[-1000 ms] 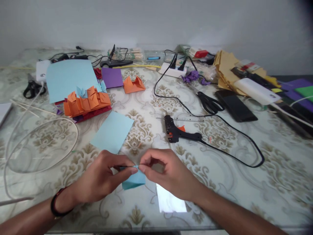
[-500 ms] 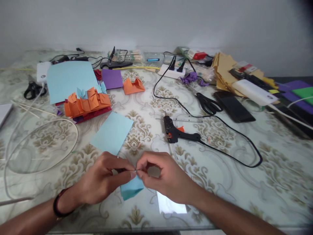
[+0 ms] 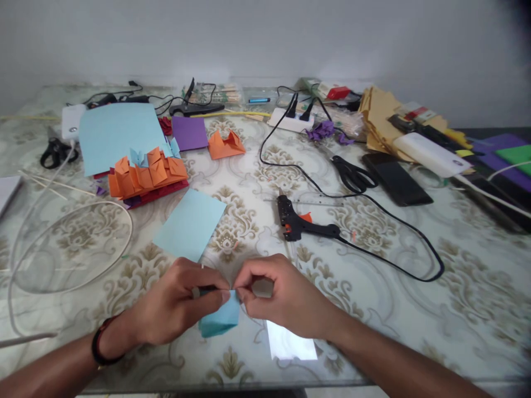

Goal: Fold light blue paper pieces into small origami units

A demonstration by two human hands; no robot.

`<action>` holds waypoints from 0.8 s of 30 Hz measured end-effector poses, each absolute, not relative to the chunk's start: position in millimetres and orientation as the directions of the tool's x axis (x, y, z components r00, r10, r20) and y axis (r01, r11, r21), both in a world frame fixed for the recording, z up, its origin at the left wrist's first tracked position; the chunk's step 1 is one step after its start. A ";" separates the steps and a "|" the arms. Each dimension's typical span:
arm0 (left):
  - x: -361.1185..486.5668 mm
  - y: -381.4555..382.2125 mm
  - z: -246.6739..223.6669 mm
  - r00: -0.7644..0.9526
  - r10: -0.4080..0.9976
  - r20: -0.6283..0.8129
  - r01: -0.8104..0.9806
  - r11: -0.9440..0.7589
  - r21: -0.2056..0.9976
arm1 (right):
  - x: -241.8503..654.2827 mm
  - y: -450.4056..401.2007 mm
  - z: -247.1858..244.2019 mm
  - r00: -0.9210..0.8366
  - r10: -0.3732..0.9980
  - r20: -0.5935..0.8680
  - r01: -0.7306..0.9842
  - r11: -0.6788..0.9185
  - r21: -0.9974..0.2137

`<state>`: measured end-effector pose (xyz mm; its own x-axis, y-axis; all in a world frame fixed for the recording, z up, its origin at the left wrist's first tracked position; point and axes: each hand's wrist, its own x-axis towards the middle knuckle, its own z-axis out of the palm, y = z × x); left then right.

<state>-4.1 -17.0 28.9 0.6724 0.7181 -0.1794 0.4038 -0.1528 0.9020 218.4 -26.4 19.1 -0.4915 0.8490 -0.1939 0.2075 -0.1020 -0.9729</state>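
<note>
A small folded piece of light blue paper (image 3: 220, 320) is held just above the table near its front edge. My left hand (image 3: 178, 301) pinches its top edge between thumb and forefinger. At the paper's upper right corner, my right hand (image 3: 276, 296) has thumb and fingertips closed on the edge. Beyond my hands lies a flat light blue square sheet (image 3: 191, 224). To its upper left stands a row of folded orange paper pieces (image 3: 149, 174), with blue and red ones around it.
A black glue gun (image 3: 296, 218) with its cord lies right of centre. Behind it are black scissors (image 3: 352, 174), a phone (image 3: 396, 179) and a white power strip (image 3: 292, 120). A white cable (image 3: 130, 226) loops at left. A purple square (image 3: 189, 133) lies further back.
The folded blue paper has shifted slightly left, and more of its top edge shows between my fingertips. My right fingertips have moved slightly away from my left ones.
</note>
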 end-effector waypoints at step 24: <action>-2.7 -11.1 29.0 0.614 0.691 -0.383 0.516 0.017 0.857 | 222.8 -21.0 17.7 -0.430 0.876 -0.221 0.283 -0.101 -0.954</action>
